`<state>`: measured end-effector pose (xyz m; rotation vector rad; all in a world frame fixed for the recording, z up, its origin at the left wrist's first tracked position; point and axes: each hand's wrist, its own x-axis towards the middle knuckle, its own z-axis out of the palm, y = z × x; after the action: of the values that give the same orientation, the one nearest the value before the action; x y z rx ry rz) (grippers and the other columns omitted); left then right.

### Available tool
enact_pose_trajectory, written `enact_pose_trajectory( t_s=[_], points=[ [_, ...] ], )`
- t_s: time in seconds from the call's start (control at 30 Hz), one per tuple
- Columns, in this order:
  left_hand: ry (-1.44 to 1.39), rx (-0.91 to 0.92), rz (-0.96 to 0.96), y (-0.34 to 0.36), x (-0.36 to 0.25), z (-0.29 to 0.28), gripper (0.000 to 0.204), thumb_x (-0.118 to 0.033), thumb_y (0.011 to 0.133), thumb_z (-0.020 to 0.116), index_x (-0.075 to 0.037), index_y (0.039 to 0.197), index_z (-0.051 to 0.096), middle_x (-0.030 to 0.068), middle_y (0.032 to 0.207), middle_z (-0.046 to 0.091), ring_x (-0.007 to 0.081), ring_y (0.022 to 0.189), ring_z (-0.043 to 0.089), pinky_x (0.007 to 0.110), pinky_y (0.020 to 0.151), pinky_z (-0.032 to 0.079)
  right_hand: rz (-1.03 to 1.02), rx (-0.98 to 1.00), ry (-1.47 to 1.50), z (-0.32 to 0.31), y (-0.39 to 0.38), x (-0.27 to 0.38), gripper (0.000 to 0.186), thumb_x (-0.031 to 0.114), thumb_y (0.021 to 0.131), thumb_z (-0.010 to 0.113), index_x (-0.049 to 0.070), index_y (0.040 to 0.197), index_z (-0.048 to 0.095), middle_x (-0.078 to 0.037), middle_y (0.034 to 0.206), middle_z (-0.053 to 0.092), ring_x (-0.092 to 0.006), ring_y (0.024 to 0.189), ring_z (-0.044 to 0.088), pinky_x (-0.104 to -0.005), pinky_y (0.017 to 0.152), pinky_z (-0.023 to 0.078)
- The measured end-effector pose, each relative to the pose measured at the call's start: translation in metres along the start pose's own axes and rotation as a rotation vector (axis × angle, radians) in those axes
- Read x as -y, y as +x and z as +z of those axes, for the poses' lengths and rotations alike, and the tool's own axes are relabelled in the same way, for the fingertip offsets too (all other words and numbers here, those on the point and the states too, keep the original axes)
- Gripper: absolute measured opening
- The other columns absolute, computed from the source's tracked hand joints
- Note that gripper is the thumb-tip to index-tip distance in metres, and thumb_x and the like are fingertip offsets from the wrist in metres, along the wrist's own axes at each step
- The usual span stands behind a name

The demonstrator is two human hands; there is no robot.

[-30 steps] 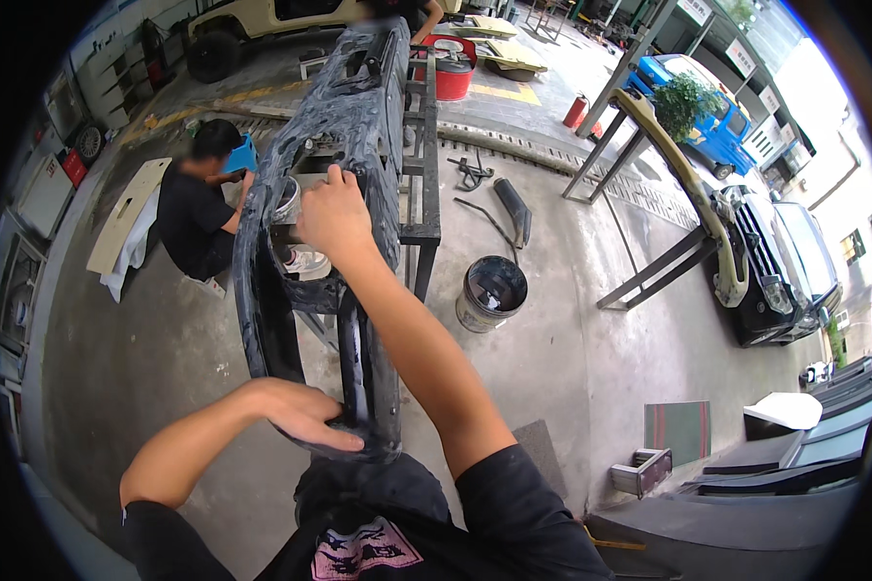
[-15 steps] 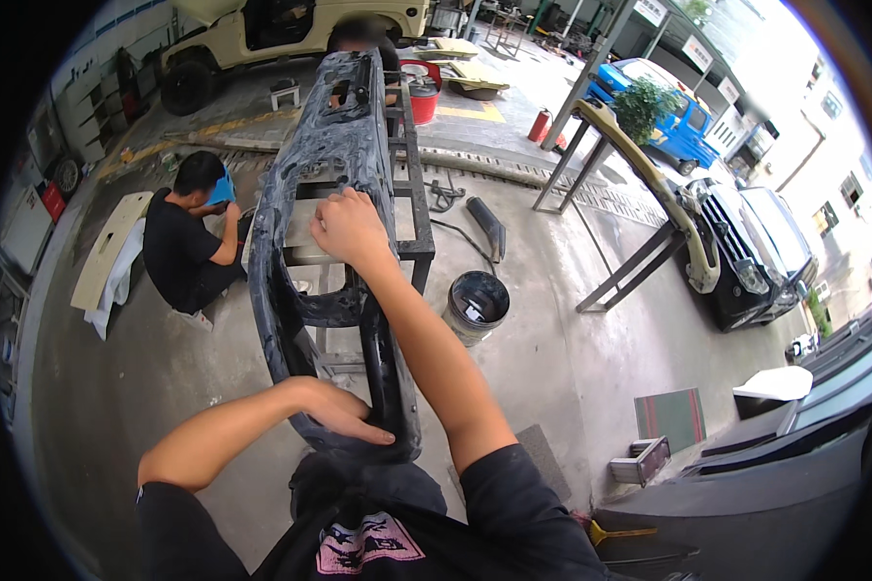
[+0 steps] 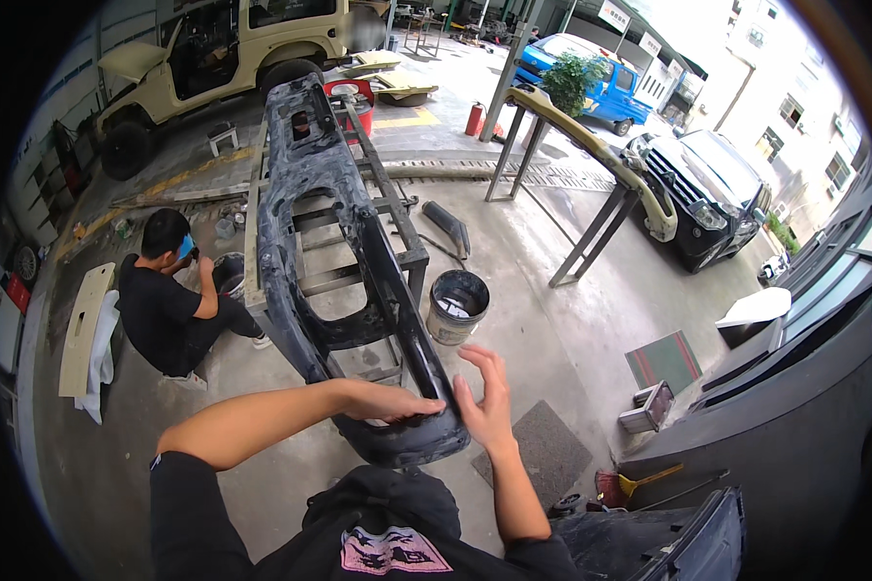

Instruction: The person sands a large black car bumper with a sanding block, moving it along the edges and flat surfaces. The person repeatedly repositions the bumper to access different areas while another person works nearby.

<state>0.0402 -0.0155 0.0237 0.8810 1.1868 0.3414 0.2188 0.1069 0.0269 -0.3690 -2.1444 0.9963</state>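
A long car bumper [image 3: 310,167], black with grey sanded-looking patches and large openings, lies lengthwise before me on a dark metal frame stand [image 3: 412,254]. My left hand [image 3: 389,401] grips its near end, the thumb along the top of the edge and the fingers partly hidden in the opening. Beside the bumper's near right edge is my right hand [image 3: 486,405], fingers raised and apart, holding nothing; whether its palm touches the edge I cannot tell.
A bucket [image 3: 457,308] and a dark hose-like tool [image 3: 448,228] sit right of the stand. To the left a person [image 3: 170,300] crouches by another bucket. A second bumper [image 3: 591,145] rests on a tall stand; a black bin [image 3: 649,537] stands near right.
My right hand has come back from the bumper's middle to its near right end. The left hand stays at the near end. My view has turned to the right.
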Motion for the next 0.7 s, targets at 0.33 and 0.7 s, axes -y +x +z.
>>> enact_pose_trajectory(
  t_s=[0.33, 0.7],
  points=[
    [0.113, -0.015, 0.159, -0.027, -0.013, 0.015, 0.091, -0.069, 0.099, 0.035, 0.009, 0.144, 0.044, 0.0183, 0.147, 0.049, 0.0229, 0.131, 0.047, 0.036, 0.109, 0.035, 0.005, -0.297, -0.143, 0.055, -0.055, -0.018, 0.046, 0.021, 0.089, 0.062, -0.004, 0.127, 0.053, -0.021, 0.122, 0.058, -0.0372, 0.113, 0.053, -0.0475, 0.102, 0.037],
    [0.060, 0.024, 0.092, -0.007, 0.002, -0.009, 0.102, -0.076, 0.094, 0.034, 0.010, 0.148, 0.035, 0.0235, 0.150, 0.041, 0.0295, 0.138, 0.040, 0.041, 0.115, 0.030, -0.010, -0.322, -0.113, 0.061, -0.052, -0.014, 0.036, 0.019, 0.090, 0.061, -0.005, 0.117, 0.057, -0.019, 0.113, 0.061, -0.0365, 0.108, 0.056, -0.0458, 0.099, 0.040]
  ],
)
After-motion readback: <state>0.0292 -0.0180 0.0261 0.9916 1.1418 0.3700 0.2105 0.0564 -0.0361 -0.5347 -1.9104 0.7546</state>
